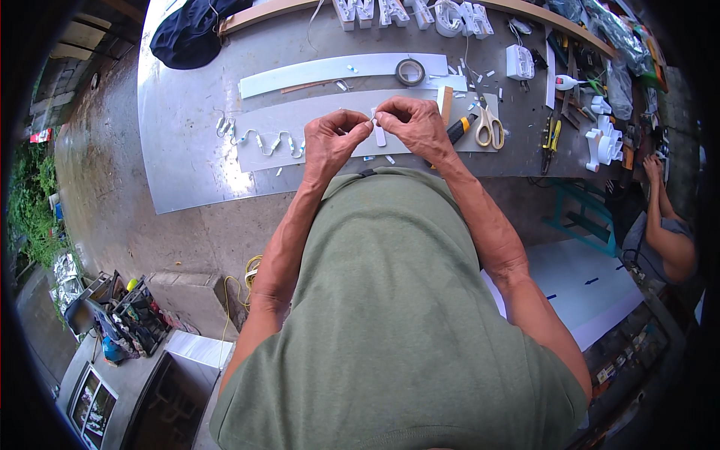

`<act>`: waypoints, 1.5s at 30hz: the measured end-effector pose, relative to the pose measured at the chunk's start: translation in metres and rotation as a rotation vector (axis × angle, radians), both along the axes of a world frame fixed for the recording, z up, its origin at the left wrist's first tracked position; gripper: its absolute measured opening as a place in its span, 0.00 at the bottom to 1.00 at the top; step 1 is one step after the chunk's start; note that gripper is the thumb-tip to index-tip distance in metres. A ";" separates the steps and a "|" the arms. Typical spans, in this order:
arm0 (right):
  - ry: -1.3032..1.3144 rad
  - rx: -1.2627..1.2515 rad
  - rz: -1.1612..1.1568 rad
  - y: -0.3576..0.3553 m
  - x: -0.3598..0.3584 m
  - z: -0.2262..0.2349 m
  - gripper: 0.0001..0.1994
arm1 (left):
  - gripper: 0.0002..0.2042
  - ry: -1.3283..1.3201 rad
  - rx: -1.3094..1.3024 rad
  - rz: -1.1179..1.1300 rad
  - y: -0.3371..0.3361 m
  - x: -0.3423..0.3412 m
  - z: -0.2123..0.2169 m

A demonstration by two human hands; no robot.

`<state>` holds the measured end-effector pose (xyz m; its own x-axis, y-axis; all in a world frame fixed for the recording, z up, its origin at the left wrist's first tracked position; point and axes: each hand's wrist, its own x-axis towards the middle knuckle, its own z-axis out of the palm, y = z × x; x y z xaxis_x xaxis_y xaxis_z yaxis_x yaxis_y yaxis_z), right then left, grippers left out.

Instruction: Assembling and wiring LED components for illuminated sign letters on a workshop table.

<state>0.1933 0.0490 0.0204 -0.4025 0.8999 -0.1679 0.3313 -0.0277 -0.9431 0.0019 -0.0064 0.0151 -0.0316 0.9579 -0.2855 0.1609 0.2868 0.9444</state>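
Observation:
My left hand point(335, 140) and my right hand point(417, 129) meet over the grey board, both closed in a pinch. Between the fingertips is a small white piece point(373, 114), too small to make out its kind. Just below it shows a pale flat strip point(380, 138). A wavy string of small white LED modules point(276, 144) on wire lies left of my left hand. Near my right hand are a yellow-and-black utility knife point(461, 129), scissors with cream handles point(489, 129) and a wooden stick point(445, 105). A roll of dark tape point(409, 72) rests beyond.
The metal table point(187, 150) carries a long white strip point(337, 71), white block letters point(412, 15), a dark cloth cap point(187, 37), a white adapter box point(519, 63) and pliers point(553, 135). White cut letters point(604, 142) lie at right. Another person point(667, 232) works at far right.

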 end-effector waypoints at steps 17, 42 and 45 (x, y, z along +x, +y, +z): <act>0.011 -0.013 0.038 -0.006 -0.001 -0.003 0.10 | 0.04 0.501 0.584 -0.140 0.007 0.004 0.002; 0.210 -0.236 0.007 -0.006 0.001 0.001 0.07 | 0.16 -0.263 -0.031 -0.025 -0.001 -0.006 -0.013; 0.148 -0.218 0.055 -0.012 0.003 0.000 0.07 | 0.16 -0.248 -0.083 -0.079 -0.005 -0.007 -0.012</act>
